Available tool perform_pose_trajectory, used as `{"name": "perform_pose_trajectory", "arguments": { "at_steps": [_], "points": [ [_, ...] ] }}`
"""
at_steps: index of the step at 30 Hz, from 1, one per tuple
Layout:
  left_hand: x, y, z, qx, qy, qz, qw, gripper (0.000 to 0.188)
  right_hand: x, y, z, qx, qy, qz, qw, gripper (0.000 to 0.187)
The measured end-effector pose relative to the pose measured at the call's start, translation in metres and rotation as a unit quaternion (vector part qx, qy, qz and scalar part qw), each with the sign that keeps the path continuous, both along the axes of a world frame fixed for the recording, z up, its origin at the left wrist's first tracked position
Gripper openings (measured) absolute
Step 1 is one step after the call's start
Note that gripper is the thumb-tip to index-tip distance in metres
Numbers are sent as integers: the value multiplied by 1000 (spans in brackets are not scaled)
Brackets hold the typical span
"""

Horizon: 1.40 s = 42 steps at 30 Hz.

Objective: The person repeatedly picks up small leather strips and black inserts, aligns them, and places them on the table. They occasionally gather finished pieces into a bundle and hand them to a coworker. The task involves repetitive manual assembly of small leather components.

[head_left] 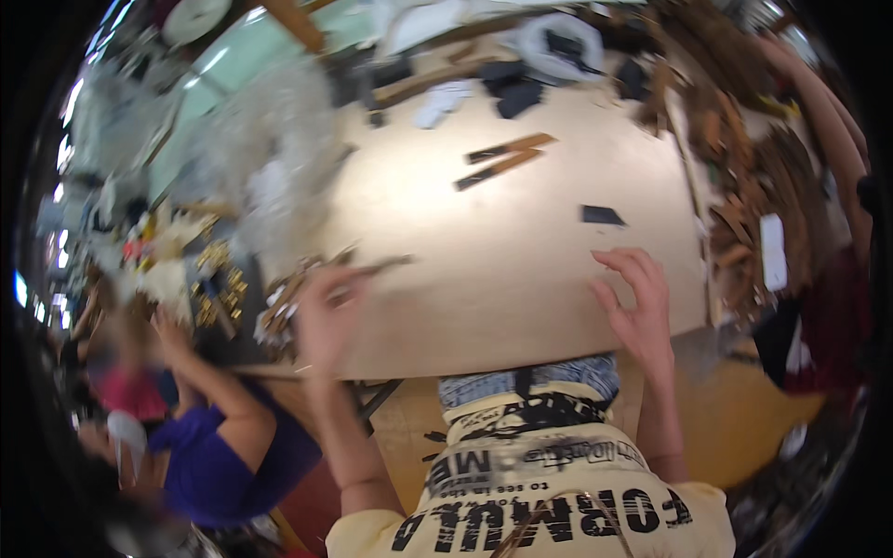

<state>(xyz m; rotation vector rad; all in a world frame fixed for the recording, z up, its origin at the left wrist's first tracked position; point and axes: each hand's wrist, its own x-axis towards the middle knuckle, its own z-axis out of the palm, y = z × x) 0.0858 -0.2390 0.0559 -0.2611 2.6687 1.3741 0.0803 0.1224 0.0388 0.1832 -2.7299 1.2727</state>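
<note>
Crumpled clear plastic (pixel 288 130) sprawls at left, small gold-coloured pieces (pixel 206 299) glinting just below!
Far right, a white oblong (pixel 773 251) stands out; up back, a whitish plastic bag (pixel 532 46), with a pale cloth-like piece (pixel 443 102) to its left; and lower left, there's a co-worker's deep blue top (pixel 214 474)!
</note>
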Motion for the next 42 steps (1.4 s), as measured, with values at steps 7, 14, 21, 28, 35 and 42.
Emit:
{"name": "perform_pose_trajectory", "arguments": {
  "at_steps": [7,14,21,28,35,42],
  "points": [
    [26,-148,-3,-315,-29,122,941,33,32,94,-8,120,-55,-114,985,21],
    [8,-72,-9,-471,221,159,839,30,46,90,-32,126,-70,-88,986,22],
    [-26,63,-16,-248,229,-13,941,24,31,58,-26,110,-81,-29,990,15],
    [-112,102,-60,-232,244,-98,936,23,-11,-7,-43,98,21,-34,994,13],
    [-137,97,-77,-271,294,-206,893,14,5,23,-34,83,35,-107,990,15],
    [-107,112,-40,-91,235,-141,957,13,16,44,-23,-83,-35,-142,986,27]
  ]
}}
